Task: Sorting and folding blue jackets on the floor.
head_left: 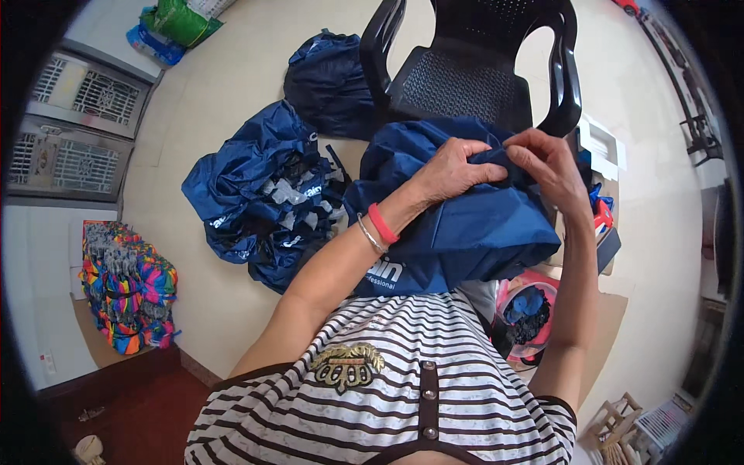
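Blue fabric (480,225) lies beneath both hands (457,172), which pinch it near its far side

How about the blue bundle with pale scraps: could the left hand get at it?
Probably yes: the blue bundle lies beside the left forearm, and its top looks uncovered. The left hand is pinching the blue cloth, though, so would likely have to let go first.

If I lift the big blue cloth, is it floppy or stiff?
Probably floppy: the blue cloth bunches into soft folds where the left hand and right hand pinch it. Perhaps light for its size, since it looks thin. Its faint sheen hints it may feel a little slippery.
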Motion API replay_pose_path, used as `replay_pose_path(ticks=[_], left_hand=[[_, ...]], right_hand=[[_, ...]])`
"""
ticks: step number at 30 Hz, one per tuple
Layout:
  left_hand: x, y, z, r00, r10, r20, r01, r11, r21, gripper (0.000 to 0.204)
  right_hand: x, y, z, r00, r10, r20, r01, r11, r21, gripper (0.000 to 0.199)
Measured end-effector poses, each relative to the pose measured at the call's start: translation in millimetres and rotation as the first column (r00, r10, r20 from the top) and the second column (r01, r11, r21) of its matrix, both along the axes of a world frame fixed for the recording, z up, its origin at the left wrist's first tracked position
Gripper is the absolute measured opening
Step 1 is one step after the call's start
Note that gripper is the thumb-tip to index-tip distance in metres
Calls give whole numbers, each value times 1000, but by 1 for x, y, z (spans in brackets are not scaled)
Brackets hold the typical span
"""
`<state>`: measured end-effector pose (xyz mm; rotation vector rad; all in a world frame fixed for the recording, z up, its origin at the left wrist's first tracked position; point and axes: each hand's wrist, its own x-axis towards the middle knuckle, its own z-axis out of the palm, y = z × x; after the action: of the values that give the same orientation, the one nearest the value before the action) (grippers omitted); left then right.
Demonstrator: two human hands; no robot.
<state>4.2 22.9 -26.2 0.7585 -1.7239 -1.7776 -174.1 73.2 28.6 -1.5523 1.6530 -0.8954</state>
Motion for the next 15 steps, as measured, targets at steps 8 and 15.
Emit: replay_pose_path(ticks=[8,15], left_hand=[[3,-4,-3,998,-15,54,22,991,-134,28],[4,1,0,1000,7,29,-5,996,-85,26]], right_hand=[[4,2,-1,999,-23,-25,22,999,-33,25],[5,2,0,998,-25,53,25,1000,-3,29]])
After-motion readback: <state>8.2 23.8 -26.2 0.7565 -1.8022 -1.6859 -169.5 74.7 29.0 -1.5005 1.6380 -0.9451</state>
